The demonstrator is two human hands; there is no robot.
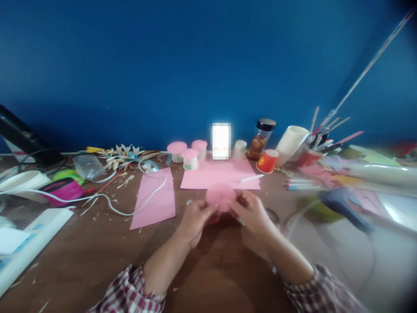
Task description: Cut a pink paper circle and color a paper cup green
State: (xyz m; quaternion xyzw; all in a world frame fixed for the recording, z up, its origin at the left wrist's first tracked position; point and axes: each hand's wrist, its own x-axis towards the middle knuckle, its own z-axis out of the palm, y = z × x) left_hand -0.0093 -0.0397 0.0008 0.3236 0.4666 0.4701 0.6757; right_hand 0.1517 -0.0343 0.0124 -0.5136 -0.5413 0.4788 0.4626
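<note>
Between my two hands I hold a round pink paper disc (220,196) above the table, in front of me. My left hand (198,216) pinches its lower left edge, and my right hand (250,211) has fingers closed at its right edge. Something thin and pale shows under the right fingers, too blurred to name. Just beyond the disc lies a large pink sheet (208,178) with a white pen (251,178) on it. At its far left stand several paper cups (190,163) topped with pink discs; a cup without a disc (240,148) stands at its far right.
Left: another pink sheet (155,200) crossed by a white cable, tape rolls (61,191), a white power strip (35,243). Right: a red cup (267,161), a dark-lidded jar (261,137), a white tube (291,141), a blurred glue gun (345,208). A blue wall (163,74) stands behind.
</note>
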